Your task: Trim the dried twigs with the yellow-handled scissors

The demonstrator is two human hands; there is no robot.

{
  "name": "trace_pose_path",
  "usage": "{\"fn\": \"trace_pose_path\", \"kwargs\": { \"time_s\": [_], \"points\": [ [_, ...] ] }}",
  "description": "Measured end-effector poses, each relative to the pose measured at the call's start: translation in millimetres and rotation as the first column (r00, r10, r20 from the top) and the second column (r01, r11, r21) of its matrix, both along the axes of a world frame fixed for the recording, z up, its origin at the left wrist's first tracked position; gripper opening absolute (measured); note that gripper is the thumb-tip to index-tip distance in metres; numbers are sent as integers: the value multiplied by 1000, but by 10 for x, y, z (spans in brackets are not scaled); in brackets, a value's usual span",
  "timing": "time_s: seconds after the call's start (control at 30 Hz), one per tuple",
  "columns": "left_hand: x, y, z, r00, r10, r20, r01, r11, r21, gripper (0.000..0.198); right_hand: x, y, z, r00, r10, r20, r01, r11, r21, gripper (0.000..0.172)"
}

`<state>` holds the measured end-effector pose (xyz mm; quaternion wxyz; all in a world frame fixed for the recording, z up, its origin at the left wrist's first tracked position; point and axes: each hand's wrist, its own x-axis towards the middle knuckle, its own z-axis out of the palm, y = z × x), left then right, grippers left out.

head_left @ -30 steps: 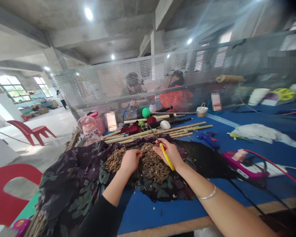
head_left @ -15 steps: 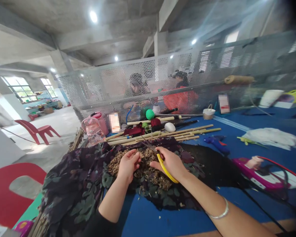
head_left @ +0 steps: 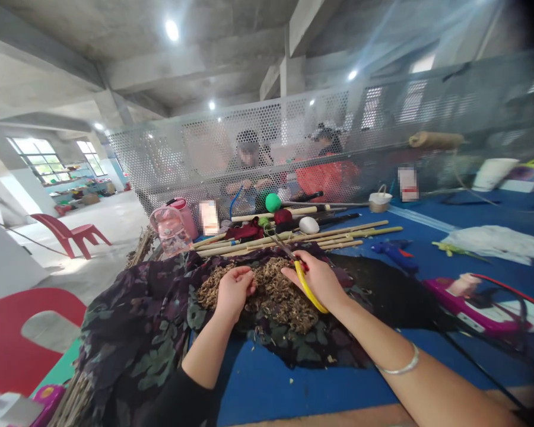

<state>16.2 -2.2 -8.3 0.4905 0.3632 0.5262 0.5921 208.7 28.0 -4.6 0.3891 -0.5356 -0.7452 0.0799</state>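
Observation:
A heap of dry brown plant bits (head_left: 276, 296) lies on a dark leaf-patterned cloth (head_left: 146, 332) in front of me. My left hand (head_left: 235, 290) is over the left part of the heap, its fingers curled together in a pinch; what they hold, if anything, is too small to make out. Over the heap's right side, my right hand (head_left: 318, 279) grips a pair of scissors with yellow handles (head_left: 308, 287). The blades point away from me, toward the bamboo sticks (head_left: 338, 237).
Behind the cloth lie yarn balls, a green ball (head_left: 273, 203) and a white egg-shaped piece (head_left: 309, 225). A blue glue gun (head_left: 396, 255) and a magenta power strip (head_left: 471, 311) with cables are on the right. Two people sit behind a perforated screen (head_left: 173, 154).
My right hand has moved slightly right and up with the scissors, away from my left hand, leaving a wider gap over the heap. The whole view has shifted a little.

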Motion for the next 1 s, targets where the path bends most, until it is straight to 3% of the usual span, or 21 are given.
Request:
{"fn": "trace_pose_path", "kwargs": {
  "time_s": [0.1, 0.47, 0.67, 1.0],
  "points": [
    [19, -4, 19, 999, 2, 37, -1, 1000, -18, 20, -70, -53, 1, 997, 73, 21, -73, 997, 25, 36],
    [109, -34, -10, 969, -71, 238, 51, 995, 89, 22, -145, -172, 32, 983, 152, 102, -155, 988, 20, 44],
    [139, -60, 38, 951, -42, 306, 20, 997, 75, 21, -169, -182, 15, 979, 188, 80, -189, 982, 9, 44],
    [93, -58, -35, 962, -59, 266, 56, 998, 20, 29, -185, -173, -21, 976, 216, 28, -215, 976, -21, 40]
  ]
}}
